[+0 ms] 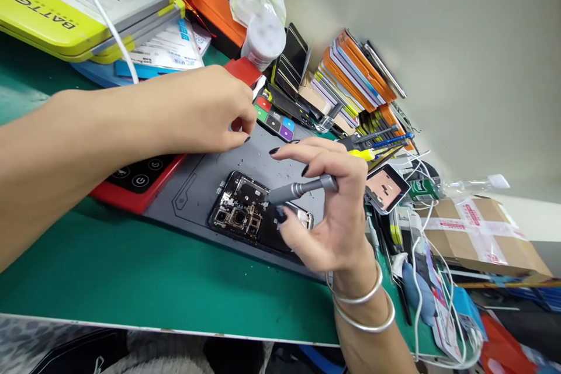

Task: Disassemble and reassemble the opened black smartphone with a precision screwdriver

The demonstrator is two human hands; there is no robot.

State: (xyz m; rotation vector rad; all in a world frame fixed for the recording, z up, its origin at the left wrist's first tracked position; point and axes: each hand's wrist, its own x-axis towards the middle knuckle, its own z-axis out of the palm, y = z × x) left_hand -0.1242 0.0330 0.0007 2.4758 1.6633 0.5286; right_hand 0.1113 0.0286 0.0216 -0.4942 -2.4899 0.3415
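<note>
An opened phone (239, 216) with its camera modules and inner parts exposed lies on a dark grey work mat (197, 193). My right hand (331, 198) holds a grey screwdriver (302, 188), whose tip end points left over the phone's upper part. The thumb is bent beside the screwdriver, over the phone's right portion. My left hand (219, 111) is over the mat, behind and left of the phone, its fingers curled and pinched together. Whatever may be between those fingertips is hidden. Part of a red device (144, 198) with touch buttons shows below the left forearm.
Battery boxes (87, 11) are stacked at back left. Behind the mat stand a white tub (263, 38), a coloured screw tray (274, 120) and stacked phone cases (350, 70). To the right are a small lit screen (388, 188), white cables and a taped cardboard box (486, 234).
</note>
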